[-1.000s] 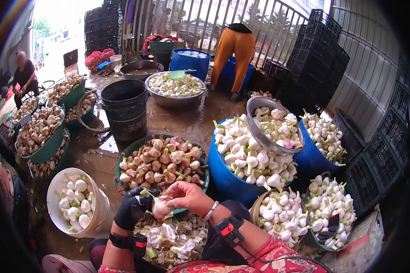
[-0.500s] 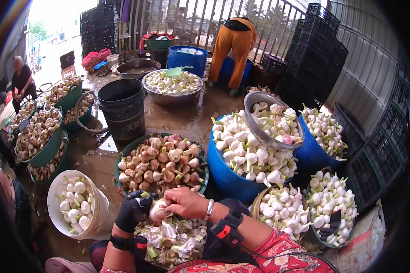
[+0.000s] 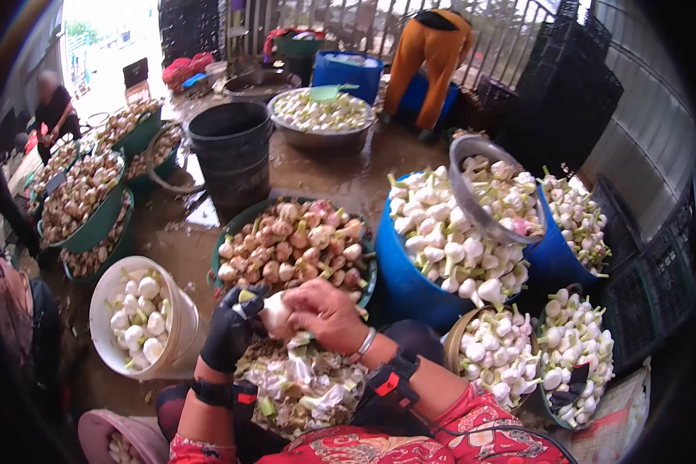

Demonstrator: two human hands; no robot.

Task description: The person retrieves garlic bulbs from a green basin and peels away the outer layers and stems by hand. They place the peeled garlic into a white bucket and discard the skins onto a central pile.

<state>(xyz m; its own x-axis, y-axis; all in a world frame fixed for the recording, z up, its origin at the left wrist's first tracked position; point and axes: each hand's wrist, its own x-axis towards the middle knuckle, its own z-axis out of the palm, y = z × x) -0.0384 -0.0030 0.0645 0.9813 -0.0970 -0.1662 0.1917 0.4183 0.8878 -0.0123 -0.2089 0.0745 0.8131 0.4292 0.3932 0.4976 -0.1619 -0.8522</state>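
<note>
In a black glove, my left hand (image 3: 234, 329) is wrapped round a garlic bulb (image 3: 276, 315) above my lap. My bare right hand (image 3: 329, 315), with a metal bracelet at the wrist, presses its fingers on the bulb's right side. A green-tipped piece sticks up at the left thumb. Peeled skins (image 3: 309, 387) lie in a heap below both hands. Just beyond them stands a green tub of unpeeled, brownish garlic (image 3: 286, 240).
White bucket (image 3: 185, 325) with peeled garlic at left; blue barrel (image 3: 394, 263) at right, a metal bowl (image 3: 460, 185) tilted on its garlic. Black bucket (image 3: 232, 162) ahead. A person in orange trousers (image 3: 425, 62) bends at the back; another person (image 3: 54, 108) sits far left.
The view has shifted, so the surroundings sit further right and higher. The bulb now shows a whiter surface, and my right fingers have moved down along its side.
</note>
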